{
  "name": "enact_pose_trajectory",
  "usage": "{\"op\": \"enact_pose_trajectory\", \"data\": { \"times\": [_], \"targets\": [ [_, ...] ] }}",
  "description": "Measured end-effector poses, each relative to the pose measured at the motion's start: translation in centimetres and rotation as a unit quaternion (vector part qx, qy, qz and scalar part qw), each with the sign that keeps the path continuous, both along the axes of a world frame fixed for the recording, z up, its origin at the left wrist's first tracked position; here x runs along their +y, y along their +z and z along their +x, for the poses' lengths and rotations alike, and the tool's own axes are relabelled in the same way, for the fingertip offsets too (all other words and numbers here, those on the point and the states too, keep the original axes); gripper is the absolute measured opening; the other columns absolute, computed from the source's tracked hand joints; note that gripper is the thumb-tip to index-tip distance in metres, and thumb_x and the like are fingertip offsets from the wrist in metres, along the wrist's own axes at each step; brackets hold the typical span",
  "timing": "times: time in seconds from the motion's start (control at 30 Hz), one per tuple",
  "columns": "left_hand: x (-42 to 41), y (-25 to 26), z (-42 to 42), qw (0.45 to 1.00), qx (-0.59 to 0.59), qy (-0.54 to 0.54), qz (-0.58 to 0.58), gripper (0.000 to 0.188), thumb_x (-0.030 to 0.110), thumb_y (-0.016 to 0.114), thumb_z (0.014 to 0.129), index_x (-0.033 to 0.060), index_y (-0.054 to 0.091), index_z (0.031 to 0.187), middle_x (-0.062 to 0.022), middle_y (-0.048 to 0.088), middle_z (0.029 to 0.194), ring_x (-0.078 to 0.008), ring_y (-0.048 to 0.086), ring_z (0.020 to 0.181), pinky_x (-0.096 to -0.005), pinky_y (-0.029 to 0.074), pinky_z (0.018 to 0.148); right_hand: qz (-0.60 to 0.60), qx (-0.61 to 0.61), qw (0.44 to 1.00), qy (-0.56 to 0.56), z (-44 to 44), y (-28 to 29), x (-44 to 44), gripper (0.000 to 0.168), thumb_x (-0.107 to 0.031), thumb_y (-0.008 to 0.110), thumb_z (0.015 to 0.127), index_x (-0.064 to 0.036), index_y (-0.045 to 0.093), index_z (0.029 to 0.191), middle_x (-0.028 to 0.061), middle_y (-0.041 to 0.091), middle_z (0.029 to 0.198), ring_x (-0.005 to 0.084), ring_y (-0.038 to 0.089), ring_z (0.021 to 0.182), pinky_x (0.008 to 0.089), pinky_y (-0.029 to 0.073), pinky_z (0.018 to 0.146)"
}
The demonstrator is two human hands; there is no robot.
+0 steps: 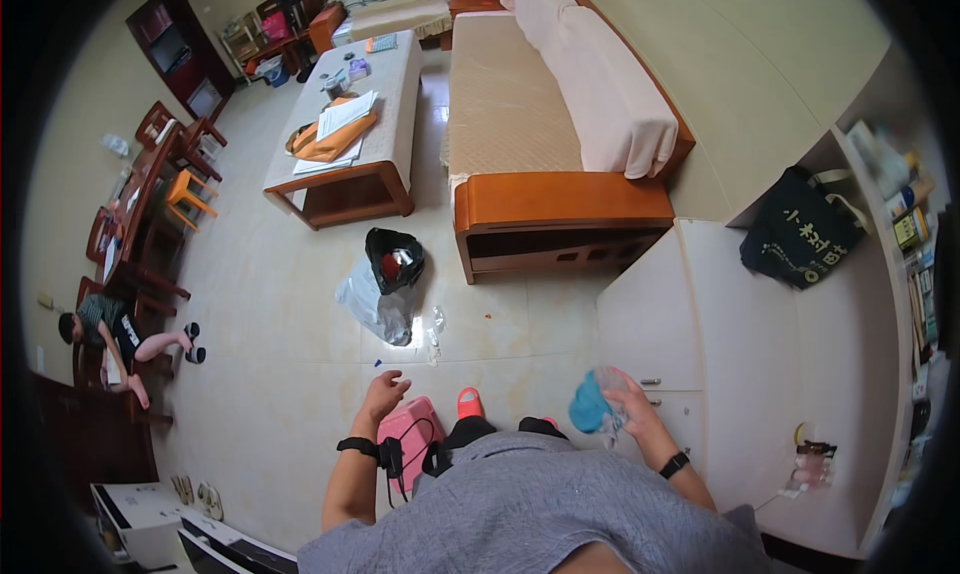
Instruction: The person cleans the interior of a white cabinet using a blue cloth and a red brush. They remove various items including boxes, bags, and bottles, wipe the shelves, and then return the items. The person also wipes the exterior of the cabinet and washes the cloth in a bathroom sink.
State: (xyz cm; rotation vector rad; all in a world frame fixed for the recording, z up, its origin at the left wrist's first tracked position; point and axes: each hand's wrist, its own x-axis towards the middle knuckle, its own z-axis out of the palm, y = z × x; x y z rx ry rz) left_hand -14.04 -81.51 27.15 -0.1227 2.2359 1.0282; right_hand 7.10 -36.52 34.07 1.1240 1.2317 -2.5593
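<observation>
My right hand (pixel 636 407) grips a crumpled blue and pale grey cloth (pixel 589 407) beside the white cabinet doors. Its lower end hangs below my fingers. Over the tiled floor, my left hand (pixel 384 395) is empty, its fingers loosely bent and apart. Under that forearm stands a pink plastic stool (pixel 409 439); a black device with a cable (pixel 391 458) hangs by my wrist. Ahead on the floor, a black plastic bag (pixel 395 253) with rubbish in it sits against a whitish plastic bag (pixel 382 311). Clear plastic scraps (pixel 435 332) lie to their right.
A wooden sofa (pixel 562 199) and a cloth-covered coffee table (pixel 289 154) stand ahead. On my right, a white cabinet (pixel 739 334) holds a dark tote bag (pixel 802 229) with writing. At far left a person (pixel 112 326) sits by a long table (pixel 142 191). Slippers (pixel 210 499) lie lower left.
</observation>
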Motion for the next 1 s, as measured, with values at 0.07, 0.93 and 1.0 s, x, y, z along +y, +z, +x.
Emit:
{"op": "enact_pose_trajectory", "data": {
  "times": [0.07, 0.93, 1.0],
  "targets": [
    [0.8, 2.9, -1.6, 0.999, -0.018, -0.007, 0.046, 0.054, 0.029, 0.067, 0.082, -0.001, 0.051, 0.125, -0.0149, 0.066, 0.095, -0.0192, 0.063, 0.078, -0.0305, 0.051, 0.068, -0.066, 0.061, 0.996, 0.014, -4.4, 1.1, -2.7, 0.047, 0.003, 0.056, 0.081, -0.004, 0.048, 0.127, 0.012, 0.061, 0.11, 0.022, 0.061, 0.1, 0.0353, 0.05, 0.088],
    [8.7, 12.9, -7.1, 0.87, -0.154, 0.116, 0.455, 0.03, 0.02, 0.056, 0.093, -0.0023, 0.055, 0.113, -0.004, 0.062, 0.1, -0.0111, 0.059, 0.088, -0.0243, 0.047, 0.08, -0.346, 0.097, 0.928, 0.099, -21.7, 4.7, -13.0, 0.05, -0.04, 0.055, 0.09, -0.005, 0.05, 0.126, 0.0133, 0.057, 0.123, 0.0273, 0.058, 0.108, 0.0419, 0.042, 0.099],
    [9.9, 13.5, -7.4, 0.864, -0.149, 0.118, 0.466, 0.029, 0.019, 0.055, 0.093, -0.0023, 0.055, 0.114, -0.0044, 0.062, 0.101, -0.0118, 0.059, 0.09, -0.0253, 0.047, 0.082, -0.297, 0.132, 0.936, 0.137, -22.2, 3.5, -11.9, 0.047, -0.034, 0.059, 0.089, -0.005, 0.05, 0.125, 0.013, 0.059, 0.12, 0.0255, 0.06, 0.106, 0.0405, 0.045, 0.096]
  ]
}}
